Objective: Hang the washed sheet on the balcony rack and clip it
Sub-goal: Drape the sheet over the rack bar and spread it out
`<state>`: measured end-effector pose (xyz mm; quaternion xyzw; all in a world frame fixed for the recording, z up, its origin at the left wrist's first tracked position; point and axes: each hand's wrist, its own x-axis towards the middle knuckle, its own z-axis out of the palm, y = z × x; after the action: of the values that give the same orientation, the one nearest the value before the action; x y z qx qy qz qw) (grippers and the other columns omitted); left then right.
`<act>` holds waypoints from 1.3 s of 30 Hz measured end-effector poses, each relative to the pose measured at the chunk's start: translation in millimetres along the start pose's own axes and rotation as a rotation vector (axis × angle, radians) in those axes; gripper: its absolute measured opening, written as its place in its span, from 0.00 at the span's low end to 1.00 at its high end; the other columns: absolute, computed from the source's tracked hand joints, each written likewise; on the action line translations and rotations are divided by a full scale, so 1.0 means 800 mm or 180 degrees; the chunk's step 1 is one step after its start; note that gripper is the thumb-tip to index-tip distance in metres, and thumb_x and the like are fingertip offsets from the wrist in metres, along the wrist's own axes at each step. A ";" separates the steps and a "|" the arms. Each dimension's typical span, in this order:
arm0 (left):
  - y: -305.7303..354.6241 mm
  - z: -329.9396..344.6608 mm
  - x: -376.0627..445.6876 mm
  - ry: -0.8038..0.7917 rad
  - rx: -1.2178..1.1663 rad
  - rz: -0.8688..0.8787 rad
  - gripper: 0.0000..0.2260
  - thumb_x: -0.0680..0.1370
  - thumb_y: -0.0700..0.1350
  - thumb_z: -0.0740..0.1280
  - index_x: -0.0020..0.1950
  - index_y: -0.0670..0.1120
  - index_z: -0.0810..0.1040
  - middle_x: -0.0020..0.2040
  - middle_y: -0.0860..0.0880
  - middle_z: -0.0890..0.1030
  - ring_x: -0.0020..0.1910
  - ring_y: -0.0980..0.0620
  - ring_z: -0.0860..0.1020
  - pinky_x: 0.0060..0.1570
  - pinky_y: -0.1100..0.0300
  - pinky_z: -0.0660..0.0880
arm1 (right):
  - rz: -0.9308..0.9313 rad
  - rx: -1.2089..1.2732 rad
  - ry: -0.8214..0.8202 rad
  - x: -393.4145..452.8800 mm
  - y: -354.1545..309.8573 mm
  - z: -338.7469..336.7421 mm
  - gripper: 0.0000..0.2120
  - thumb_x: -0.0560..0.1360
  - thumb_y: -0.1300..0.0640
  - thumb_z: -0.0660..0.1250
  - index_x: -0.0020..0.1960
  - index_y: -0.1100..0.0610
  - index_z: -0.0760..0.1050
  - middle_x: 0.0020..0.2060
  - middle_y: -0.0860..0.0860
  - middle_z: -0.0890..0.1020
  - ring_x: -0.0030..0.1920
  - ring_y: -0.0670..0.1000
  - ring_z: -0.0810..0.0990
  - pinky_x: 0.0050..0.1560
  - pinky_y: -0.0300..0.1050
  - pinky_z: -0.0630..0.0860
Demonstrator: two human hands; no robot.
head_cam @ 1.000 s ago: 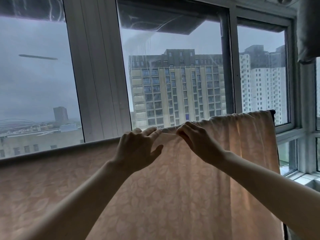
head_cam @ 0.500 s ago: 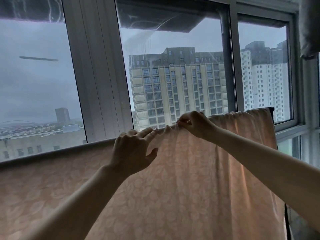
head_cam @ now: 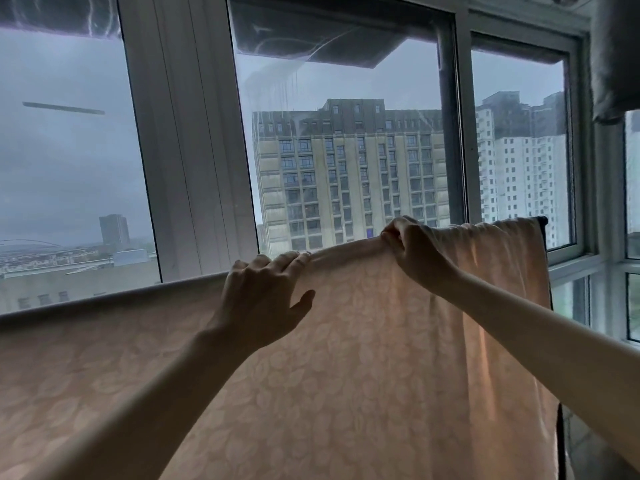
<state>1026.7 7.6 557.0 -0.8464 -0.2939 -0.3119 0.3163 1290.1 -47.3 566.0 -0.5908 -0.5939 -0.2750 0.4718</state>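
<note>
While the left hand (head_cam: 258, 299) rests flat-fingered on the sheet (head_cam: 363, 358), the raised right hand (head_cam: 414, 252) pinches its top fold.

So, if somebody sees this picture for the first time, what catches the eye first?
First the peach sheet draped over the rack bar across the lower frame. At its top edge the left hand rests near the centre and the right hand pinches the fold further right. Behind, a tall building fills the window.

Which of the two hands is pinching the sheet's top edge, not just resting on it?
The right hand: its curled fingers bunch the sheet at the top edge. The left hand lies over the edge with fingers nearly straight and thumb spread.
</note>
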 end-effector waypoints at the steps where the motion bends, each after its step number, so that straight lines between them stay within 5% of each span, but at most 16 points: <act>1: 0.004 0.002 0.004 -0.0001 0.0024 -0.0010 0.29 0.74 0.63 0.52 0.69 0.49 0.73 0.61 0.50 0.81 0.48 0.46 0.82 0.44 0.48 0.79 | -0.0073 -0.0015 -0.0039 -0.001 0.002 -0.001 0.06 0.79 0.61 0.63 0.47 0.62 0.76 0.42 0.51 0.76 0.42 0.47 0.74 0.42 0.33 0.66; 4: 0.017 0.013 0.019 0.0106 0.0105 0.0021 0.27 0.74 0.62 0.57 0.68 0.49 0.74 0.60 0.50 0.81 0.46 0.47 0.82 0.41 0.51 0.78 | -0.0134 0.0077 -0.0191 0.004 0.011 -0.004 0.04 0.78 0.62 0.64 0.48 0.61 0.77 0.42 0.49 0.76 0.40 0.40 0.73 0.44 0.25 0.69; 9: 0.044 0.030 0.046 0.0174 0.0048 0.0061 0.26 0.74 0.60 0.61 0.67 0.48 0.76 0.60 0.49 0.82 0.47 0.46 0.83 0.44 0.51 0.78 | -0.0124 0.0185 -0.0482 0.017 0.020 -0.004 0.04 0.77 0.62 0.66 0.50 0.62 0.78 0.44 0.53 0.80 0.45 0.48 0.79 0.51 0.38 0.76; 20: 0.051 0.053 0.051 0.0454 0.0154 -0.0062 0.26 0.73 0.61 0.61 0.67 0.49 0.75 0.59 0.48 0.82 0.47 0.44 0.82 0.47 0.49 0.76 | -0.0106 0.0321 -0.0673 0.024 0.043 -0.014 0.09 0.76 0.65 0.67 0.55 0.59 0.79 0.51 0.51 0.82 0.52 0.45 0.80 0.57 0.33 0.74; 25: 0.050 0.055 0.049 0.0435 0.0243 -0.0078 0.26 0.73 0.61 0.61 0.67 0.49 0.75 0.60 0.48 0.81 0.47 0.44 0.82 0.47 0.49 0.75 | -0.0108 -0.0009 -0.0794 0.034 0.060 -0.022 0.08 0.76 0.62 0.67 0.54 0.58 0.82 0.50 0.51 0.84 0.53 0.46 0.81 0.61 0.42 0.75; 31: 0.055 0.053 0.049 0.0408 0.0279 -0.0129 0.25 0.75 0.60 0.60 0.66 0.48 0.76 0.59 0.47 0.82 0.46 0.43 0.82 0.47 0.48 0.75 | -0.0374 -0.0110 -0.0483 0.036 0.058 -0.010 0.05 0.76 0.63 0.67 0.50 0.61 0.81 0.44 0.53 0.84 0.43 0.44 0.79 0.47 0.23 0.70; 36: 0.065 0.059 0.048 0.0392 0.0418 -0.0148 0.22 0.79 0.55 0.59 0.69 0.46 0.72 0.63 0.43 0.79 0.50 0.40 0.80 0.51 0.45 0.74 | -0.0229 -0.0059 -0.0129 0.034 0.089 -0.011 0.05 0.78 0.59 0.64 0.49 0.59 0.78 0.43 0.51 0.81 0.46 0.50 0.79 0.52 0.49 0.77; 39: 0.079 0.062 0.057 0.0367 0.0456 -0.0176 0.24 0.78 0.56 0.58 0.69 0.44 0.73 0.63 0.42 0.78 0.52 0.39 0.80 0.54 0.39 0.71 | -0.0336 -0.0080 -0.0134 0.030 0.100 -0.014 0.04 0.78 0.59 0.65 0.48 0.56 0.78 0.42 0.47 0.79 0.45 0.46 0.76 0.50 0.43 0.76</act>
<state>1116.5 17.5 537.1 -0.7939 -0.3199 -0.3468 0.3836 1372.7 -34.8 573.4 -0.5702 -0.6306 -0.2944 0.4365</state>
